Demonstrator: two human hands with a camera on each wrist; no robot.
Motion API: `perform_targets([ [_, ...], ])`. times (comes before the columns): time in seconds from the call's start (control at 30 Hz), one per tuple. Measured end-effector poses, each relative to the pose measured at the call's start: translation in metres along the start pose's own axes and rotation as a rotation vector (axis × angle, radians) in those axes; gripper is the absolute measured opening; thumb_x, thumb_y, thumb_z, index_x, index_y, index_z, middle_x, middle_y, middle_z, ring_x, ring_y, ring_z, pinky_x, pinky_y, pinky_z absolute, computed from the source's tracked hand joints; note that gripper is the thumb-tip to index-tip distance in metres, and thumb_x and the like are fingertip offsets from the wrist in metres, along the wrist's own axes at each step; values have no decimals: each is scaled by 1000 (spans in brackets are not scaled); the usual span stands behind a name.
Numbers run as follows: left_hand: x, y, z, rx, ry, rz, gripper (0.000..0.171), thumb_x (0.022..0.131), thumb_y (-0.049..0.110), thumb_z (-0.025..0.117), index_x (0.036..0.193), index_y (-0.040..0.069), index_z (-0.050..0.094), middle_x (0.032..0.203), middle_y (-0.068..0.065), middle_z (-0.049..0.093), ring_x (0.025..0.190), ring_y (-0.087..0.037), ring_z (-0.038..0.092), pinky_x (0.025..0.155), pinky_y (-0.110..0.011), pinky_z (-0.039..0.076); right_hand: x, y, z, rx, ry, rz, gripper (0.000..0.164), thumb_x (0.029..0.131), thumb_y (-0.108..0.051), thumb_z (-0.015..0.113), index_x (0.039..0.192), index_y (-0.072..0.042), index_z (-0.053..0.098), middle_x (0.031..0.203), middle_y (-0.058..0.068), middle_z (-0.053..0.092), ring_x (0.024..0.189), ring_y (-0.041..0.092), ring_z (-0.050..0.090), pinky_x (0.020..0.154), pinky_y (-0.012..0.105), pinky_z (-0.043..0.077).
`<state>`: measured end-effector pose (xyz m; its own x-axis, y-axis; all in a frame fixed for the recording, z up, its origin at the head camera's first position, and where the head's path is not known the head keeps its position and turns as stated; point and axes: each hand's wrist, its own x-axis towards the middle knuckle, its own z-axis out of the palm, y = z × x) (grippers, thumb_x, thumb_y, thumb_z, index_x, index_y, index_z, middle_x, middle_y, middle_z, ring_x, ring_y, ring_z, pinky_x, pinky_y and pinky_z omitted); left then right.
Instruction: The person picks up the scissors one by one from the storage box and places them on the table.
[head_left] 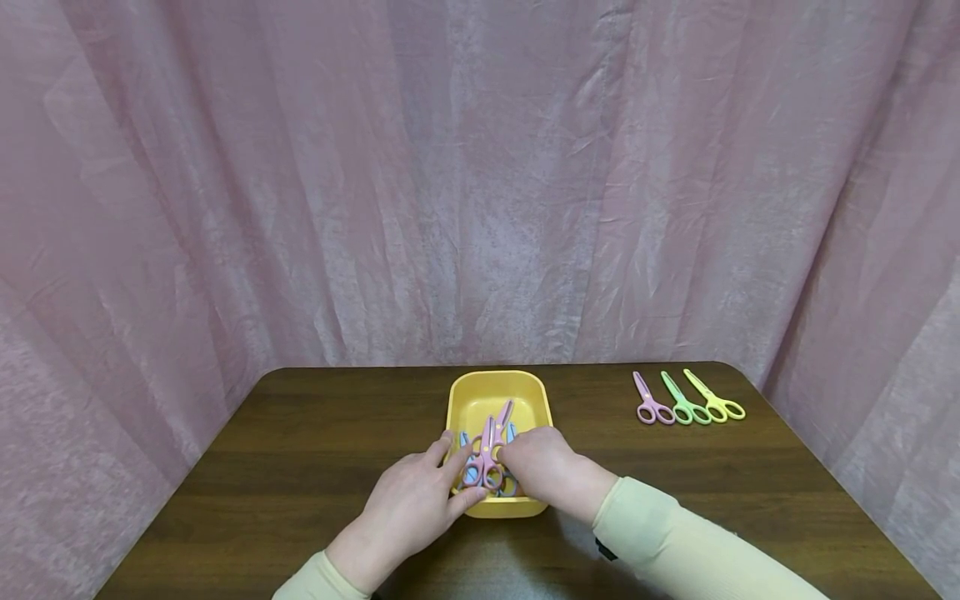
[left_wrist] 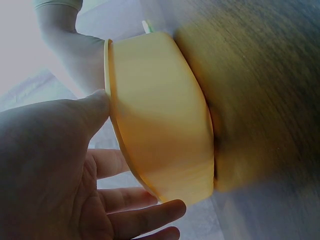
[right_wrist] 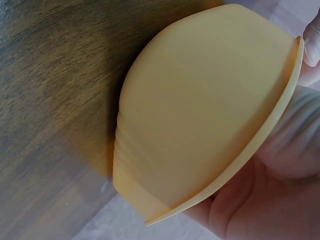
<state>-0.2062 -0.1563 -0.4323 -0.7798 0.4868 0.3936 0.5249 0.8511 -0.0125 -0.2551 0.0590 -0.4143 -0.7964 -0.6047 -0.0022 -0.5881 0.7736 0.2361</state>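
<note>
Seen from the head, the yellow tray [head_left: 506, 507] is sitting on the worktop [head_left: 337, 442], its far side being 12 o'clock. Two pairs of scissors are overlapping in its nearer half: the front pink scissors [head_left: 486, 450] are pointing towards 12, the rear pink scissors [head_left: 504, 417] towards 1. Blue scissors [head_left: 512, 432] are showing beneath and beside them. At 8 o'clock the left hand [head_left: 408, 500] is spreading loosely, its thumb touching the rim near 7 and its forefinger reaching inside beside the front pair; whether it is touching that pair I cannot tell. At 4 o'clock the right hand [head_left: 547, 467] is reaching over the rim beside the pink handles; its fingertips are hiding, so I cannot tell whether it is gripping anything. Between 2 and 3, lilac scissors [head_left: 645, 395], green scissors [head_left: 678, 397] and yellow scissors [head_left: 707, 393] are lying side by side, blades pointing roughly towards 11.
</note>
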Motion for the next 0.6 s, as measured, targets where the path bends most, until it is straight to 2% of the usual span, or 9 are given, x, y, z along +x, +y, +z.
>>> perform_targets([
  [0.33, 0, 0, -1, -7, -3, -4, 62, 104, 58, 70, 151, 18, 69, 144, -23, 68, 99, -35, 79, 90, -50, 62, 0, 4, 1, 58, 15, -49, 37, 78, -19, 101, 85, -21, 65, 73, -3, 66, 67, 15, 62, 68, 39, 59],
  [0.6, 0, 0, 0, -19, -13, -5, 61, 105, 58, 70, 150, 16, 70, 145, -23, 67, 102, -36, 79, 92, -52, 62, -1, 6, -2, 94, -2, -64, 38, 77, -20, 101, 87, -21, 65, 71, -5, 63, 65, 15, 58, 67, 40, 58],
])
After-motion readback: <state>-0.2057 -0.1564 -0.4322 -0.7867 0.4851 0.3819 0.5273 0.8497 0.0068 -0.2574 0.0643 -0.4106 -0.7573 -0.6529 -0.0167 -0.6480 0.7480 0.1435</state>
